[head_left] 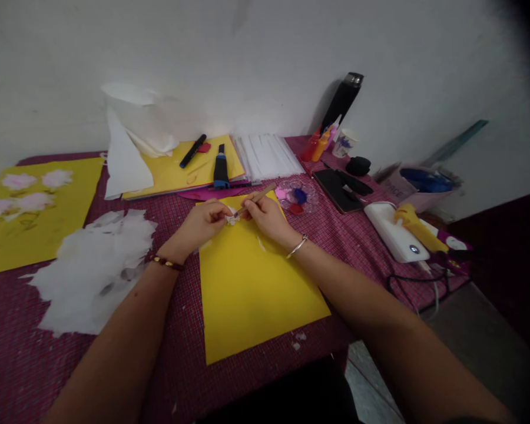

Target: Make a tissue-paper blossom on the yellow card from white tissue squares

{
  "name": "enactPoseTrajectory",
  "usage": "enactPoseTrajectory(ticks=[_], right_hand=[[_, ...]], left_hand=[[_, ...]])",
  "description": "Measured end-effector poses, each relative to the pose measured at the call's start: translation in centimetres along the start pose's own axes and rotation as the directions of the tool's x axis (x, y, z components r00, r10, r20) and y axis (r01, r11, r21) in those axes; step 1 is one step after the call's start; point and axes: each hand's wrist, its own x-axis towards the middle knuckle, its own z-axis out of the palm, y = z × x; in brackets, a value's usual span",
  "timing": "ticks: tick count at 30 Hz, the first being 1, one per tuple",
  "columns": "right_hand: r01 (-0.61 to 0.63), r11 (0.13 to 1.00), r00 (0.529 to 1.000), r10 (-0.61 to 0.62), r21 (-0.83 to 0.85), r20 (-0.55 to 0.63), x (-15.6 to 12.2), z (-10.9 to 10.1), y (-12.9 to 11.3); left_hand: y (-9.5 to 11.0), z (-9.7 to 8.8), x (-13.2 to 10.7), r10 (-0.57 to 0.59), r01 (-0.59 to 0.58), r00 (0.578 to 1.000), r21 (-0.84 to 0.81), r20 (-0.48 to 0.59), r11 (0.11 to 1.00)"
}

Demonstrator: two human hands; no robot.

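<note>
A yellow sheet of paper point(251, 288) lies on the red checked tablecloth in front of me. At its far edge my left hand point(203, 224) is closed, pinching a small white tissue wad point(232, 219). My right hand point(267, 219) is closed round a thin wooden stick or brush point(258, 199), whose lower end touches the wad. Both hands rest close together above the sheet's top edge. A bead bracelet circles my left wrist and a silver bangle my right.
A pile of torn white tissue point(92, 268) lies at left, beside a yellow sheet with pink tissue flowers point(26, 206). Behind are a paint palette point(298, 196), yellow papers with a marker and glue point(221, 168), white strips point(267, 156), paint bottles point(320, 144), a black flask point(342, 100) and a power bank point(395, 232).
</note>
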Motion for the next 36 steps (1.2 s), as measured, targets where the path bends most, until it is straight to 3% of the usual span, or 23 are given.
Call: enactPoseTrajectory(ticks=[8, 16, 21, 26, 29, 36], right_hand=[[-0.101, 0.983, 0.995, 0.101, 0.155, 0.006, 0.8, 0.2, 0.6], [-0.139, 0.951, 0.988, 0.152, 0.277, -0.027, 0.9, -0.1, 0.2], [-0.025, 0.937, 0.989, 0.074, 0.347, -0.128, 0.2, -1.0, -0.6], [0.041, 0.961, 0.999, -0.037, 0.272, -0.023, -1.3, -0.7, -1.4], [0.069, 0.986, 0.997, -0.074, 0.153, 0.028, -1.7, -0.3, -1.2], [0.098, 0.995, 0.995, -0.098, -0.011, -0.014, -1.0, -0.4, -0.2]], left_hand=[[0.1, -0.3, 0.5, 0.076, -0.092, 0.994, 0.227, 0.077, 0.970], [0.5, 0.2, 0.9, -0.070, 0.063, 0.998, 0.348, 0.005, 0.935], [0.6, 0.4, 1.2, -0.147, 0.146, 0.989, 0.327, -0.023, 0.934], [1.2, 0.4, 1.5, -0.282, 0.286, 0.958, 0.201, -0.050, 0.937], [1.4, 0.3, 1.6, -0.302, 0.305, 0.952, 0.164, -0.046, 0.938], [1.1, 0.2, 1.5, -0.300, 0.302, 0.953, 0.088, -0.033, 0.949]])
